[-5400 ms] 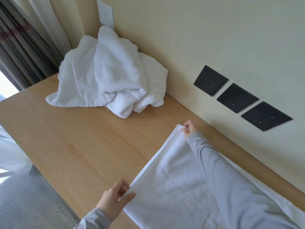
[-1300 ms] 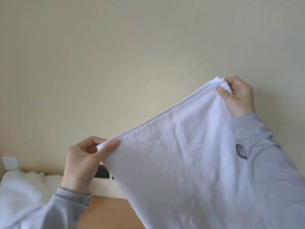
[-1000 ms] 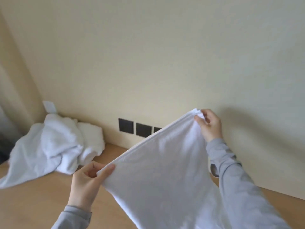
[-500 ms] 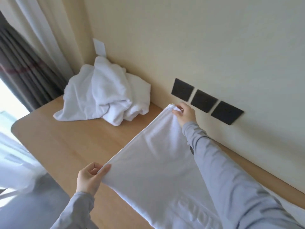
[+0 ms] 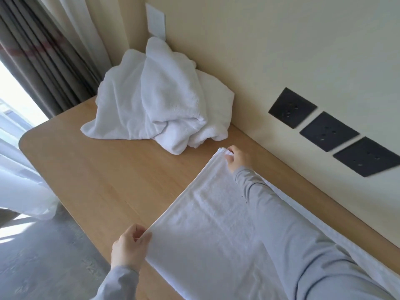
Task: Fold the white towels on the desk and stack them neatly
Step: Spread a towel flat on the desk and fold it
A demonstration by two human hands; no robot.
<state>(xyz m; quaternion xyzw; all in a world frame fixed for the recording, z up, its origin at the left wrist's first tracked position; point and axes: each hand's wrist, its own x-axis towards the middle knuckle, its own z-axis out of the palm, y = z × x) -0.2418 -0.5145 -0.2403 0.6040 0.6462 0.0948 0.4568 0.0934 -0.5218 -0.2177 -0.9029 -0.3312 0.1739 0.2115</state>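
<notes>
The flat towel (image 5: pixel 216 230) lies on the desk (image 5: pixel 104 174) along its wall edge. The left hand (image 5: pixel 129 247) pinches the towel's near corner; the right hand (image 5: pixel 237 158) pinches its far corner. The crumpled towel pile (image 5: pixel 155 98) occupies the desk's far corner against the wall.

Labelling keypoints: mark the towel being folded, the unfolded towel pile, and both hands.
towel being folded (image 5: pixel 216 230), head view, flat middle of the cloth.
unfolded towel pile (image 5: pixel 160 98), head view, centre of the heap.
left hand (image 5: pixel 129 247), head view, back of hand.
right hand (image 5: pixel 237 158), head view, knuckles at the far corner.
</notes>
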